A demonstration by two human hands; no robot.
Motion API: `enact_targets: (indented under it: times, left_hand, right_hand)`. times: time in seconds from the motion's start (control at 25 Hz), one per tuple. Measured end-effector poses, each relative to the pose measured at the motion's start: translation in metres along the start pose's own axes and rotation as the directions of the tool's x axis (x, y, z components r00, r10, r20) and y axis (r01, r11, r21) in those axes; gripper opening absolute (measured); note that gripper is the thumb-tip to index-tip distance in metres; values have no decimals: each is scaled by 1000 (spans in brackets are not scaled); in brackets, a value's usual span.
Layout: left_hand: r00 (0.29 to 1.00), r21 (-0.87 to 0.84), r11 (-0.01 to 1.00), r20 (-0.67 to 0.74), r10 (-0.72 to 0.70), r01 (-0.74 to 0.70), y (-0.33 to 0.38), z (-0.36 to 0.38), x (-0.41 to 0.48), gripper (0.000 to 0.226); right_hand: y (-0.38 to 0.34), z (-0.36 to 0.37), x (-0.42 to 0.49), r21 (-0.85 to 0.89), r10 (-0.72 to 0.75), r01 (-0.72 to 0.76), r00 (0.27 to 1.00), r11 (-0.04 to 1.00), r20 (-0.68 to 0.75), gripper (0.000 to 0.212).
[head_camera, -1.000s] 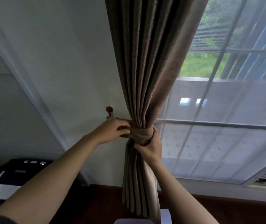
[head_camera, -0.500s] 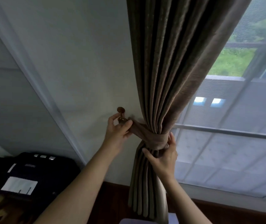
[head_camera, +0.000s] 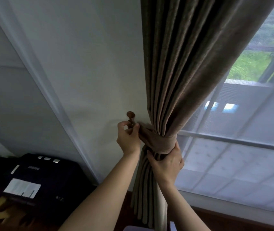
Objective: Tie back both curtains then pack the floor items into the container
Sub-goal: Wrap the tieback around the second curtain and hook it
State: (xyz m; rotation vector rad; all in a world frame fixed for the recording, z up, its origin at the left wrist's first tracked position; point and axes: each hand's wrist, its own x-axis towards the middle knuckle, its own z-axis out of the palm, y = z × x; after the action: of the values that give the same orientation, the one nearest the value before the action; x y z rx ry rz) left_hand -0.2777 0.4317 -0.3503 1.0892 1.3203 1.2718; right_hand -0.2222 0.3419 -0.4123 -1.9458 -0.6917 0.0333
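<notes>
A brown pleated curtain hangs in front of the window, gathered at its waist by a matching fabric tieback. A small brown wall hook sticks out of the white wall just left of the curtain. My left hand pinches the end of the tieback right at the hook's stem. My right hand grips the bunched curtain just under the tieback, holding the folds together.
A sheer white curtain covers the window on the right. A black piece of luggage with a white label lies low on the left. Dark wooden floor shows along the bottom, and a pale object's corner peeks in below.
My left hand has carried the tieback's end leftward from the curtain up to the wall hook. My right hand slid from the tieback's side to under it. The view shifted left.
</notes>
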Motion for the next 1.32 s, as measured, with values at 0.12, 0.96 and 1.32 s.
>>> enact_targets:
  times: [0.12, 0.96, 1.32]
  left_hand:
    - [992, 130, 986, -62, 110, -102, -1, 4, 1, 22]
    - [983, 383, 923, 181, -40, -33, 7, -19, 45, 22]
    - [977, 276, 952, 200, 79, -133, -38, -11, 57, 6]
  right_hand:
    - [-4, 5, -3, -41, 41, -40, 999, 998, 15, 94]
    - [-16, -1, -9, -181, 95, -74, 989, 981, 112, 98]
    - [-18, -9, -4, -307, 86, -26, 979, 952, 185, 97]
